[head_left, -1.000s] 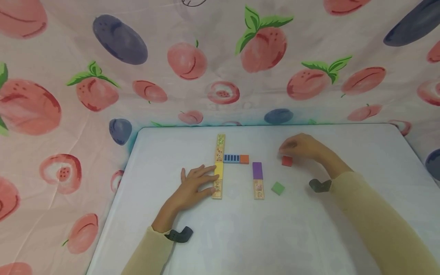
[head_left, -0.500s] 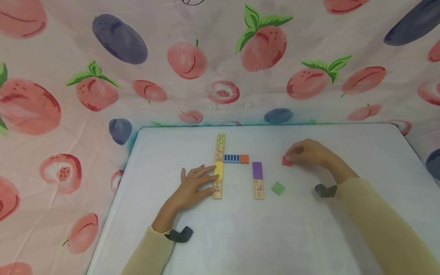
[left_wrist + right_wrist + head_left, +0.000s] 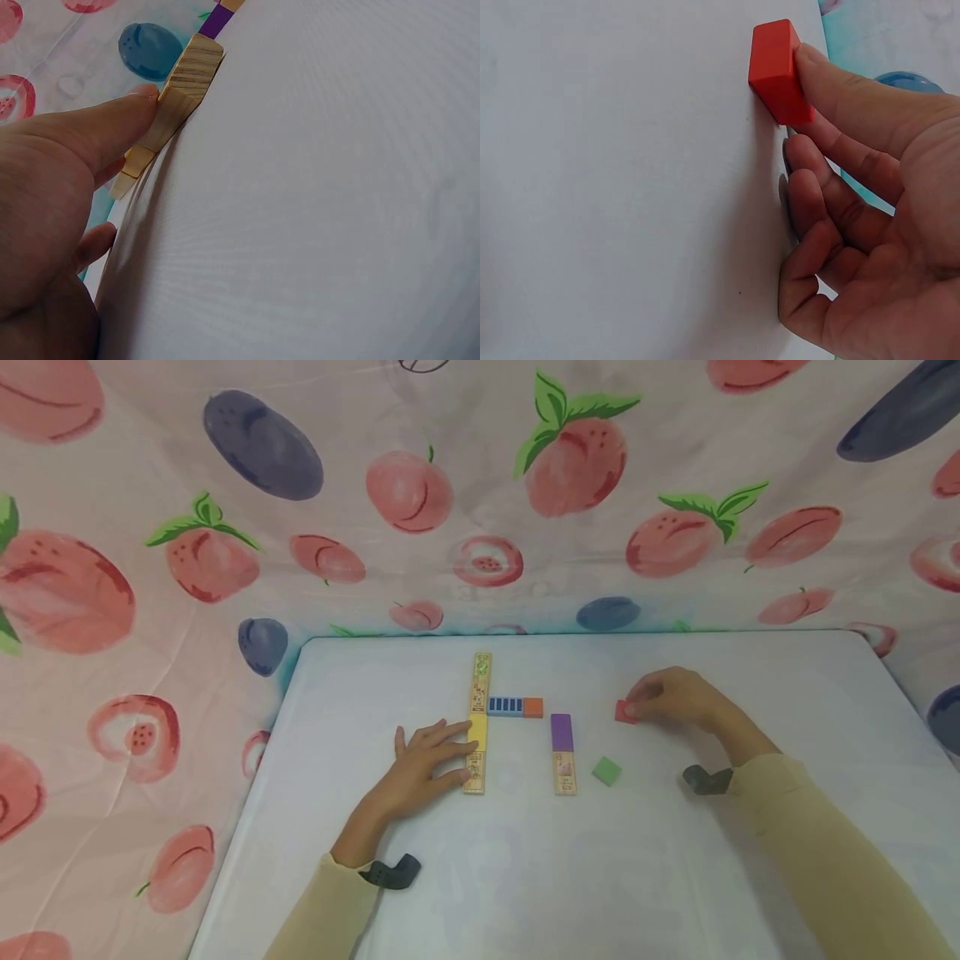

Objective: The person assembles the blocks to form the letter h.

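A column of wooden blocks stands left of centre in the head view: a long printed block [image 3: 480, 682] at the far end, a yellow block [image 3: 477, 731], and a shorter printed block [image 3: 474, 773] nearest. My left hand [image 3: 411, 770] rests along it with fingers spread, the fingertips on the yellow block and the thumb touching the near printed one. My right hand [image 3: 678, 695] pinches a small red block [image 3: 774, 64] between thumb and index finger. In the right wrist view the other fingers curl below it, close to the table.
A blue-striped block [image 3: 506, 706] and an orange block [image 3: 533, 707] extend right from the column. A purple block [image 3: 562, 732] adjoins a printed block [image 3: 566, 774]. A green block [image 3: 607, 771] lies turned at an angle. Fruit-patterned cloth [image 3: 420, 577] hangs behind the white table [image 3: 585, 877].
My right hand has come down and slightly right onto the red block, which it now pinches. The left hand and the other blocks have stayed put.
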Tool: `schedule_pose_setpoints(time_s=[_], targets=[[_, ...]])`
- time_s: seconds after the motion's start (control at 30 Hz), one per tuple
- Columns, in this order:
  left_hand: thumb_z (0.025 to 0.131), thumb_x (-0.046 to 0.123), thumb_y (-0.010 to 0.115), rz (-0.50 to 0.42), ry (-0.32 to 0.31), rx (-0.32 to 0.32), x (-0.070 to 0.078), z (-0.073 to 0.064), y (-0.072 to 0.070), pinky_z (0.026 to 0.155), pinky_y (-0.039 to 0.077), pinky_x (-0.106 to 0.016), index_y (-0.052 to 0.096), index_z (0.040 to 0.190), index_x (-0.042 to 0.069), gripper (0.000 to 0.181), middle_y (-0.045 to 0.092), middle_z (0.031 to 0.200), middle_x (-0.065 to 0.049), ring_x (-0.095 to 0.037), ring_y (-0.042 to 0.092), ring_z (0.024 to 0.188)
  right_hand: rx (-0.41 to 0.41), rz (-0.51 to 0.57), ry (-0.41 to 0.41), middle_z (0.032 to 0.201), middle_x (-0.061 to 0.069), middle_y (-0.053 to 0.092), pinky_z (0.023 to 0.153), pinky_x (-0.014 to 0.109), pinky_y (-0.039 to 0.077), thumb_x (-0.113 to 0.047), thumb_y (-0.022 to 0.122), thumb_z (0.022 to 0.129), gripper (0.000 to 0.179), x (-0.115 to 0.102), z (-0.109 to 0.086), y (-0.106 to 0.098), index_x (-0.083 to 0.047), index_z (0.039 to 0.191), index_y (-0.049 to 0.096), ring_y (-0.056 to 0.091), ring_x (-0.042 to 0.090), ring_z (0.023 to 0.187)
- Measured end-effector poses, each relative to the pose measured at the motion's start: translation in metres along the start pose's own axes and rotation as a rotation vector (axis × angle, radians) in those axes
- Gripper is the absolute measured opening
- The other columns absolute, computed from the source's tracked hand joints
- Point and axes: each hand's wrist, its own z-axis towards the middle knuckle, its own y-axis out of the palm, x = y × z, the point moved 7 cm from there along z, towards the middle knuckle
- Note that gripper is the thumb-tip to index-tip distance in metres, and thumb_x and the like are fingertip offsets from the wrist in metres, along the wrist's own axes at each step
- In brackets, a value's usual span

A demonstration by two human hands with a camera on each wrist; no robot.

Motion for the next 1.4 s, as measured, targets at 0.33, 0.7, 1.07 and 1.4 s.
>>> schedule_pose_setpoints(time_s=[0.33, 0.7, 1.07, 1.4], targets=[[0.098, 0.043, 0.068, -0.005, -0.011, -0.009, 0.002, 0.000, 0.000, 0.117, -0.011, -0.073, 0.062, 0.142, 0.031, 0.046, 0.040, 0.162, 0.012, -0.027, 0.024, 0.157, 0.039, -0.044, -0.029, 0.116, 0.012, 0.071, 0.102, 0.058, 0.046, -0.039, 0.077, 0.090, 0.036, 0.000, 0.000, 0.001, -0.011, 0.113, 0.075, 0.057, 0.034, 0.115], [0.098, 0.042, 0.068, -0.008, -0.003, -0.007, 0.001, 0.000, 0.000, 0.117, -0.011, -0.073, 0.063, 0.141, 0.030, 0.045, 0.040, 0.162, 0.012, -0.028, 0.024, 0.157, 0.079, -0.041, -0.094, 0.099, 0.004, 0.069, 0.091, 0.045, 0.046, -0.034, 0.078, 0.091, 0.017, 0.000, -0.001, 0.004, -0.018, 0.095, 0.073, 0.056, 0.027, 0.101], [0.097, 0.043, 0.068, 0.005, -0.004, 0.005, 0.001, 0.001, 0.000, 0.117, -0.011, -0.073, 0.063, 0.141, 0.032, 0.045, 0.041, 0.162, 0.013, -0.027, 0.025, 0.157, 0.056, 0.062, -0.085, 0.101, 0.003, 0.069, 0.091, 0.040, 0.045, -0.034, 0.079, 0.090, 0.017, -0.006, -0.001, 0.007, -0.019, 0.094, 0.073, 0.056, 0.026, 0.102], [0.097, 0.044, 0.068, 0.010, -0.019, -0.010, 0.000, 0.001, 0.001, 0.117, -0.011, -0.073, 0.061, 0.142, 0.033, 0.047, 0.039, 0.163, 0.013, -0.027, 0.023, 0.158, 0.112, 0.149, -0.171, 0.101, 0.005, 0.073, 0.090, 0.036, 0.043, -0.032, 0.081, 0.089, 0.018, -0.027, 0.011, 0.011, -0.015, 0.093, 0.076, 0.058, 0.023, 0.098]])
